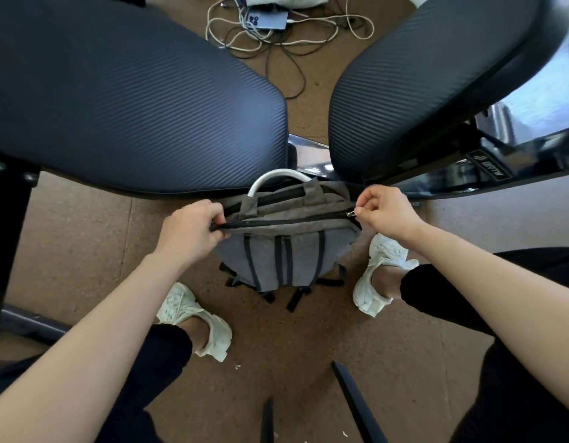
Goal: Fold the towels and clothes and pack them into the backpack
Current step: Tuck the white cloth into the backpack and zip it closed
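A grey backpack [286, 251] with dark vertical stripes stands upright on the brown floor between my feet, its top against two black seats. Its black top zipper [286, 221] runs closed across the bag. My left hand [189, 230] grips the left end of the zipper edge. My right hand [383, 211] pinches the small metal zipper pull [351, 213] at the right end. No towels or clothes are in view; the bag's inside is hidden.
Two black ribbed seat cushions, one on the left [133, 100] and one on the right [414, 84], hang over the bag. A white curved bar [278, 177] rises behind it. Tangled cables [276, 36] and a device lie on the floor beyond. My white shoes flank the bag.
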`<state>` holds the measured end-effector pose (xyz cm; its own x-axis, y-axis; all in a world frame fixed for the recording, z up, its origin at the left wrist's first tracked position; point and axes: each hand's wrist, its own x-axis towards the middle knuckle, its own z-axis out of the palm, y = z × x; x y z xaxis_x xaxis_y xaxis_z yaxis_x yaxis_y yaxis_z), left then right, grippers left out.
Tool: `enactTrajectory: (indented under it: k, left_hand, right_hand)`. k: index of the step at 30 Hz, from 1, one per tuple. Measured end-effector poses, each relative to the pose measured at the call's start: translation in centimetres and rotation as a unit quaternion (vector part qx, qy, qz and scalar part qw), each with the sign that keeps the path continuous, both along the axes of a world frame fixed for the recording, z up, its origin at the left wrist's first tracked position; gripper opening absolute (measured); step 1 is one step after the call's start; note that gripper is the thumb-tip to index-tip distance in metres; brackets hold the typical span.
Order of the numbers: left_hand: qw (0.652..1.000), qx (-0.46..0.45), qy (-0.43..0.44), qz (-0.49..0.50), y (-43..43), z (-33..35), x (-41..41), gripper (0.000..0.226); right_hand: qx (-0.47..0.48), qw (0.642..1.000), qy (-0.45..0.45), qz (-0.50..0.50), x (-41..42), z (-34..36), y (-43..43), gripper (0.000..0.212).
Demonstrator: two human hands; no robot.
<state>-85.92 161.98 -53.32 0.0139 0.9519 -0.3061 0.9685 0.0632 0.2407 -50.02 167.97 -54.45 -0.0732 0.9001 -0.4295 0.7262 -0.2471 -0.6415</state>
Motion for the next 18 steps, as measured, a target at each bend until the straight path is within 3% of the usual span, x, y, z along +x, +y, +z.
enactTrajectory:
  k: [3, 5, 11, 15, 18]
  left_hand:
    - [0.997, -0.055, 0.047, -0.026, 0.6, 1.3, 0.7, 0.024]
    - [0.994, -0.082, 0.049, -0.059, 1.2, 2.6, 1.3, 0.036]
    - [0.98, 0.071, -0.092, -0.16, 1.9, 4.5, 6.9, 0.043]
    - [0.964, 0.113, -0.052, -0.237, 1.8, 2.1, 11.6, 0.057]
    - [0.962, 0.122, -0.011, -0.245, 1.3, 0.0, 14.0, 0.053]
  right_hand:
    - [-0.049, 0.998, 0.047, -0.017, 0.6, -0.8, -0.5, 0.008]
    - [-0.071, 0.996, 0.058, -0.01, 0.7, -0.7, -0.4, 0.005]
    - [-0.139, 0.989, 0.033, 0.036, 1.2, 0.3, 0.4, 0.018]
    - [-0.14, 0.987, 0.054, 0.059, 1.1, 0.7, 0.6, 0.016]
    - [-0.138, 0.985, 0.058, 0.088, 1.4, 0.8, 0.7, 0.013]
